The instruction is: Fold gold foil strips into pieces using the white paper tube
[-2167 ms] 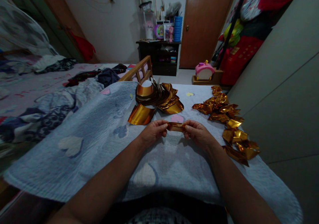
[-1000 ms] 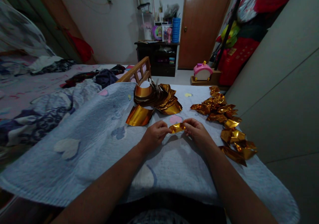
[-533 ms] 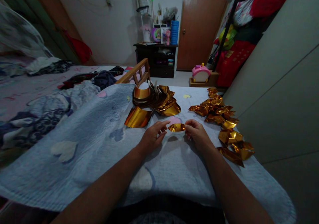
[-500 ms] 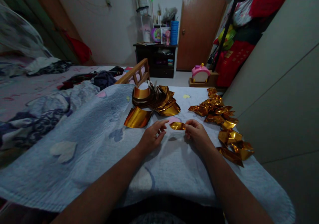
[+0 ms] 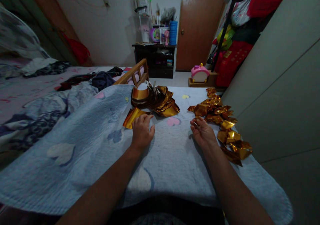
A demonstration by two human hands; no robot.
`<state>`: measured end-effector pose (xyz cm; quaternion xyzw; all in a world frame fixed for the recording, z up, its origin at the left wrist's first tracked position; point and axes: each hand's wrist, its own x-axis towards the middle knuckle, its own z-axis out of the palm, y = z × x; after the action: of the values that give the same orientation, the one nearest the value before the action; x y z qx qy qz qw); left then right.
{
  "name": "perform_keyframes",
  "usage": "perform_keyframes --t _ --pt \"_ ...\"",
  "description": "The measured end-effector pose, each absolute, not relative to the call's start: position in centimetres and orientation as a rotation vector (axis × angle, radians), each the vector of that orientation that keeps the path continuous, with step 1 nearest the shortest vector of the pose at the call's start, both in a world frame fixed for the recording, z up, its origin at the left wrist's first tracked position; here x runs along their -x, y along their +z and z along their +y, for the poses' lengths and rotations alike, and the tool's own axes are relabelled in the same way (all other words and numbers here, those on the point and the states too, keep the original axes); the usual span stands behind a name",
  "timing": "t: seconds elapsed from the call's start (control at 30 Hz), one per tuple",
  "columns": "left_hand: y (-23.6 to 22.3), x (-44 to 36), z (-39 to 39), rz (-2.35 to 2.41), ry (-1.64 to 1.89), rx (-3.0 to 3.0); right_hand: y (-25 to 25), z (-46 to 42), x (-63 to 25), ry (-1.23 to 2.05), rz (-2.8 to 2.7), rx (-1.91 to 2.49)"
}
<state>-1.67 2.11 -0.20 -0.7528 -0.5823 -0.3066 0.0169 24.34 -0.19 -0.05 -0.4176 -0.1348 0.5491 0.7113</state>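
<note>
My left hand (image 5: 142, 130) rests with its fingertips over the near edge of a shiny gold foil paper sheet (image 5: 132, 117), thumb held apart from the fingers. Behind that sheet lies a fanned stack of gold foil paper (image 5: 166, 106), with a curled gold piece (image 5: 140, 93) at its left. On the right, my right hand (image 5: 203, 132) is palm partly up, fingers loosely bent and apart, with nothing visible in them. Just beyond its fingertips is a folded gold foil piece (image 5: 201, 110), at the edge of a heap of folded gold pieces (image 5: 231, 136).
A pale blue blanket with heart patterns (image 5: 170, 161) covers the work surface. At its far edge stands a wooden rail (image 5: 136, 73). A bed with clothes (image 5: 102, 79) is to the left, a pale cabinet panel (image 5: 280, 84) to the right. A pink toy (image 5: 200, 73) sits beyond.
My right hand has carried the small folded foil piece right to the heap and let go of it. My left hand has moved left onto the gold sheet.
</note>
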Motion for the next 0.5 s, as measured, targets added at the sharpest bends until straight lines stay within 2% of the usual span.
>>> perform_keyframes --t 0.5 --pt "-1.3 3.1 3.2 -1.919 -0.687 2.294 0.4 1.0 -26.3 1.034 -0.056 0.788"
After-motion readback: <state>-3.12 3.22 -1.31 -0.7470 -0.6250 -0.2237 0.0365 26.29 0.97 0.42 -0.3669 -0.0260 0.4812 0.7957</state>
